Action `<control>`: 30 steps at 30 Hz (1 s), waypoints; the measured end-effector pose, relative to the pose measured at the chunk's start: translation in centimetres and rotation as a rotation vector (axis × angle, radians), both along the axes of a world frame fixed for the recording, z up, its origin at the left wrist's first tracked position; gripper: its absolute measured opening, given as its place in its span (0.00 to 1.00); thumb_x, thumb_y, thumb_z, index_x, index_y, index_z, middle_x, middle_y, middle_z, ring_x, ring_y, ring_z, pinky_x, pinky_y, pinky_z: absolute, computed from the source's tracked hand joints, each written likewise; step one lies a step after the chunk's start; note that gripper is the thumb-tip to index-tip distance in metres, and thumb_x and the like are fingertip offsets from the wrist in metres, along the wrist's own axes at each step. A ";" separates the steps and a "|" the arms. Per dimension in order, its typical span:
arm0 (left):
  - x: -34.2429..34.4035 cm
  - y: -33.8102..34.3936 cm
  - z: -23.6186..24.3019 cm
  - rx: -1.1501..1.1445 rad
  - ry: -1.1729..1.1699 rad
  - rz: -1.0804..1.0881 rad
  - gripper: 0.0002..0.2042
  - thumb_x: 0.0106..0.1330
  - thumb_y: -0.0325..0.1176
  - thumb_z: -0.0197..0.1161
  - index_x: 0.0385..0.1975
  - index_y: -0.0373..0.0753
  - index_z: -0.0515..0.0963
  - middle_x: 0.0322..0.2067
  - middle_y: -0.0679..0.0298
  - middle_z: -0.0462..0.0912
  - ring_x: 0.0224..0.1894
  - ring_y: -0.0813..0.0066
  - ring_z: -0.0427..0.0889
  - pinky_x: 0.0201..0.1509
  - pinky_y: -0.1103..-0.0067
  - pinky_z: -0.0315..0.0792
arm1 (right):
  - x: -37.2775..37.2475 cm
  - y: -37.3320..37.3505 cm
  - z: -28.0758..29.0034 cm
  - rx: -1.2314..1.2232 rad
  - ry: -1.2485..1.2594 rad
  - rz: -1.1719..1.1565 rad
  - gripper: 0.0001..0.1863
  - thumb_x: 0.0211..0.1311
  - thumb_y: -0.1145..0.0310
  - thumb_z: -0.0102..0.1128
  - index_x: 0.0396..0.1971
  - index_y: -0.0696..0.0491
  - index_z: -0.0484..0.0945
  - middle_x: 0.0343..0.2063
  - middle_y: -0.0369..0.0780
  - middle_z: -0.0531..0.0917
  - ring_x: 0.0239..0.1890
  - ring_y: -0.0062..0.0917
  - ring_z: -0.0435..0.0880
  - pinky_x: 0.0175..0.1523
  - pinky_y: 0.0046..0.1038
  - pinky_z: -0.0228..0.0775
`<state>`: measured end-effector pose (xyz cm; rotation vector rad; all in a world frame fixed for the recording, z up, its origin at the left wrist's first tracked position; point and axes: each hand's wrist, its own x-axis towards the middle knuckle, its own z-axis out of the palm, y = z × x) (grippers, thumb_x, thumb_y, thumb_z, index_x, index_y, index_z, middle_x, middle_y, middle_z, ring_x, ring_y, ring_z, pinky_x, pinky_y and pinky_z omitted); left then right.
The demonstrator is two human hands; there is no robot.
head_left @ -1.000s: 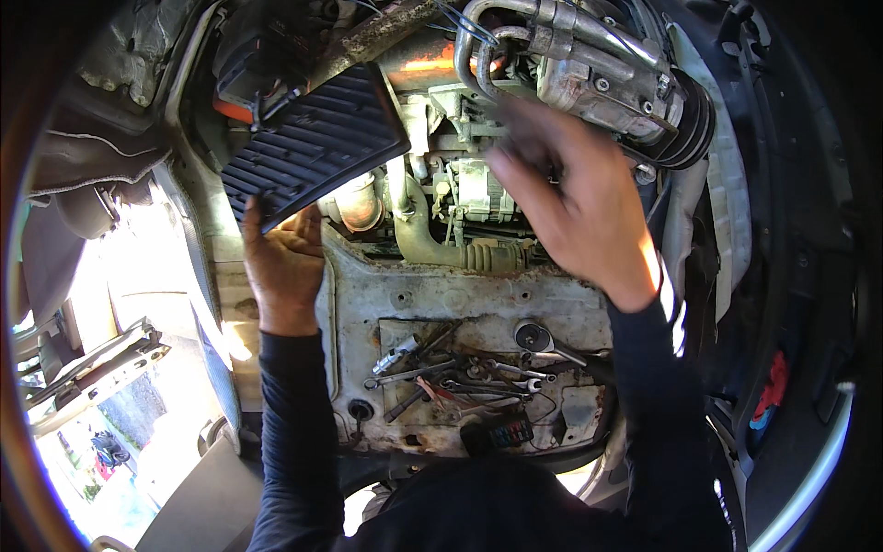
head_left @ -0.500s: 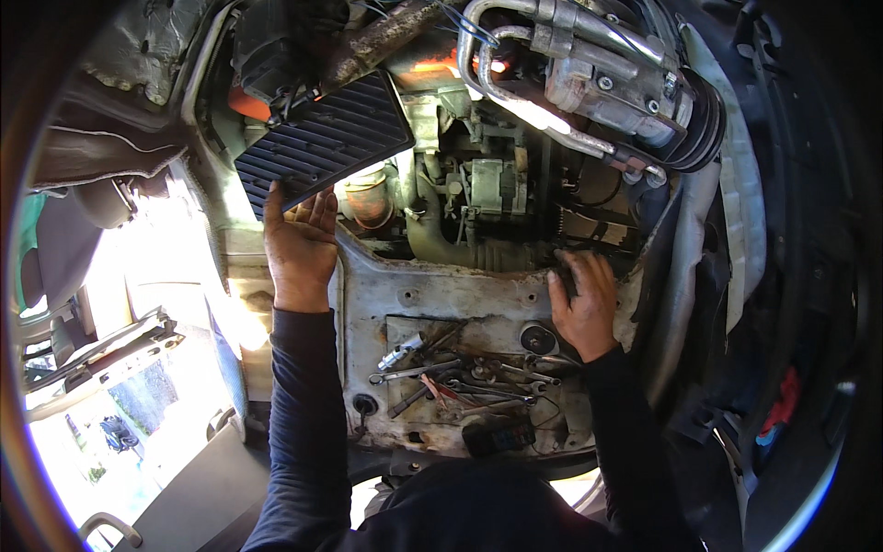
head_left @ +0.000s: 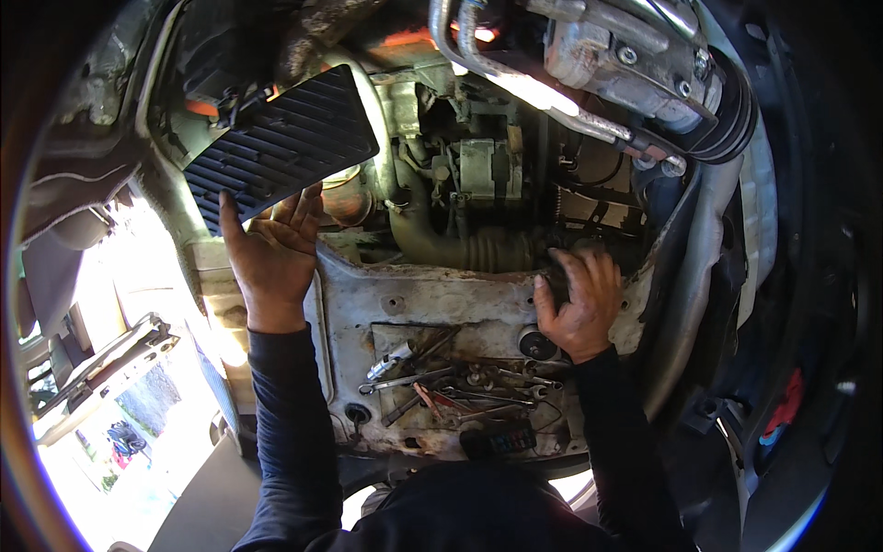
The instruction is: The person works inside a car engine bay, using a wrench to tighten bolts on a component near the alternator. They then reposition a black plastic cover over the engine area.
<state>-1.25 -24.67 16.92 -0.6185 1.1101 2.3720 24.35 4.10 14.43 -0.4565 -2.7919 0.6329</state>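
Note:
My left hand [head_left: 273,271] is closed on the near edge of a black, rectangular panel air filter [head_left: 285,138] with slanting ribs. The thumb lies on its top face and the other fingers reach underneath. The filter is tilted over the left side of an open engine bay, covering part of an orange-brown round part [head_left: 348,198]. Resting at the bay's front lip, my right hand [head_left: 584,299] has its fingers apart and nothing visible in it. Just beyond its fingertips is a ribbed hose [head_left: 497,248].
Several wrenches and sockets [head_left: 469,382] lie on the worn metal panel [head_left: 368,299] before me, beside a round black cap [head_left: 535,342] and a dark keypad-like device [head_left: 501,440]. A compressor with a pulley [head_left: 635,64] and bent metal pipes [head_left: 515,83] overhang the bay's far right.
My view has shifted a little. My left hand and the filter appear farther left and slightly lower in the picture, the hold unchanged. My right hand stays at the lip.

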 end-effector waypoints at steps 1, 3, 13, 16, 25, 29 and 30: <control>-0.2 0.4 0.0 0.023 -0.005 -0.014 0.30 0.72 0.55 0.58 0.63 0.35 0.73 0.58 0.48 0.79 0.64 0.51 0.77 0.69 0.62 0.74 | 0.1 0.0 -0.1 0.002 0.000 -0.002 0.18 0.54 0.61 0.68 0.44 0.53 0.82 0.38 0.41 0.80 0.42 0.40 0.77 0.49 0.42 0.67; -0.4 1.3 0.1 0.020 0.038 -0.006 0.28 0.73 0.53 0.59 0.61 0.35 0.73 0.57 0.48 0.80 0.59 0.54 0.81 0.63 0.66 0.81 | 0.2 0.1 -0.3 -0.003 -0.011 -0.001 0.19 0.53 0.61 0.69 0.43 0.53 0.83 0.38 0.41 0.80 0.41 0.39 0.77 0.47 0.42 0.67; -0.9 7.0 0.9 0.026 0.063 0.223 0.22 0.67 0.53 0.65 0.49 0.42 0.78 0.44 0.62 0.85 0.42 0.63 0.85 0.48 0.64 0.82 | -0.2 -0.3 0.7 0.084 0.012 -0.017 0.18 0.51 0.59 0.69 0.41 0.53 0.83 0.37 0.43 0.80 0.40 0.41 0.77 0.46 0.45 0.67; -2.2 7.0 1.2 0.161 0.237 0.325 0.14 0.67 0.44 0.65 0.46 0.42 0.82 0.48 0.63 0.86 0.51 0.61 0.83 0.60 0.55 0.75 | -0.2 -0.4 0.9 0.056 0.020 -0.030 0.19 0.51 0.58 0.69 0.40 0.53 0.84 0.38 0.44 0.80 0.41 0.42 0.77 0.48 0.46 0.68; -5.1 8.8 2.6 0.320 0.151 0.210 0.13 0.62 0.39 0.70 0.44 0.44 0.81 0.47 0.64 0.84 0.53 0.56 0.81 0.66 0.55 0.73 | 0.4 -0.8 0.0 0.127 0.005 -0.041 0.19 0.53 0.55 0.68 0.40 0.53 0.84 0.40 0.44 0.81 0.45 0.43 0.78 0.53 0.50 0.69; -3.5 13.6 3.3 0.420 0.117 0.256 0.15 0.63 0.39 0.70 0.45 0.41 0.78 0.50 0.60 0.82 0.51 0.56 0.83 0.59 0.57 0.80 | 0.3 -0.9 0.0 0.126 -0.019 -0.046 0.19 0.53 0.55 0.68 0.40 0.54 0.84 0.40 0.44 0.81 0.44 0.42 0.77 0.53 0.49 0.69; -3.3 14.3 3.5 0.362 0.122 0.327 0.15 0.64 0.40 0.69 0.46 0.41 0.78 0.50 0.60 0.82 0.50 0.57 0.83 0.57 0.58 0.81 | 0.3 -0.9 0.0 0.131 -0.018 -0.048 0.19 0.53 0.55 0.68 0.40 0.53 0.84 0.40 0.44 0.81 0.44 0.42 0.77 0.53 0.49 0.69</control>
